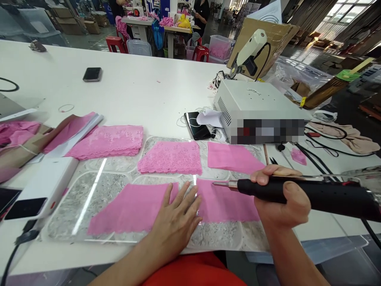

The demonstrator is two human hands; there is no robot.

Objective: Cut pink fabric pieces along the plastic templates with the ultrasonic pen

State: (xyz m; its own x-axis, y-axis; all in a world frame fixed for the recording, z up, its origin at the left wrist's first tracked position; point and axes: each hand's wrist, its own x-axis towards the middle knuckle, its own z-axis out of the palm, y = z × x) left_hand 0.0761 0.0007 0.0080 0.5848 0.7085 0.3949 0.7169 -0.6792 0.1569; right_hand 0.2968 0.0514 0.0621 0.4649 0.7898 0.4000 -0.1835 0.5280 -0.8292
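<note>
My left hand [178, 216] lies flat with fingers spread across the inner edges of two plain pink fabric pieces, the left piece [125, 210] and the right piece [229, 206]. In my right hand [282, 202] is a thick black handheld tool with a tapered metal tip [300, 194], held level and pointing left. Its tip is over the right piece; whether it touches I cannot tell. Behind them lie a pink lace piece [171, 157] and another plain pink piece [233, 157]. All rest on a marbled grey mat [98, 198].
A grey box [262, 99] with black cables stands at the back right, by a black phone [196, 126]. More pink lace [116, 139] lies left, near a white device [44, 188]. Another phone [92, 74] sits farther back. Co-workers stand beyond the table.
</note>
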